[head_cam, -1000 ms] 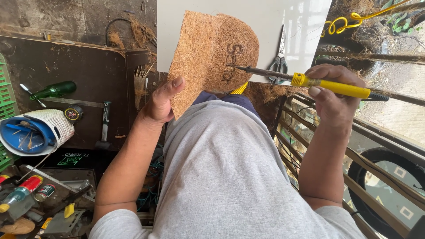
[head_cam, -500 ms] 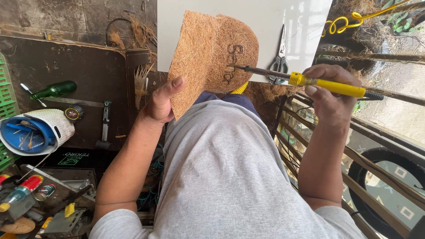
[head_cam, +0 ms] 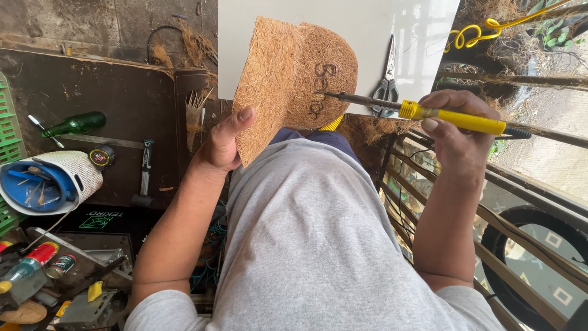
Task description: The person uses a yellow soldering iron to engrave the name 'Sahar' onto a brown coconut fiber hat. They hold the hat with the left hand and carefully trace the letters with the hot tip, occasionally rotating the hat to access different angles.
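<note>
My left hand (head_cam: pixel 224 143) grips the lower left edge of a brown coconut-fibre cap (head_cam: pixel 288 79) and holds it upright over my knee. Dark burnt letters run down the cap's rounded right part. My right hand (head_cam: pixel 456 132) holds a yellow-handled soldering iron (head_cam: pixel 429 113) horizontally. Its metal tip touches the cap right beside the burnt letters. My grey-trousered leg (head_cam: pixel 306 233) fills the lower middle of the view.
Scissors (head_cam: pixel 387 83) lie on a white board (head_cam: pixel 380 30) behind the cap. At the left are a green bottle (head_cam: pixel 76 124), a hammer (head_cam: pixel 144 175), a tape measure (head_cam: pixel 101 156), a blue bowl (head_cam: pixel 33 187) and several cans and tools. A metal railing (head_cam: pixel 520 202) runs at the right.
</note>
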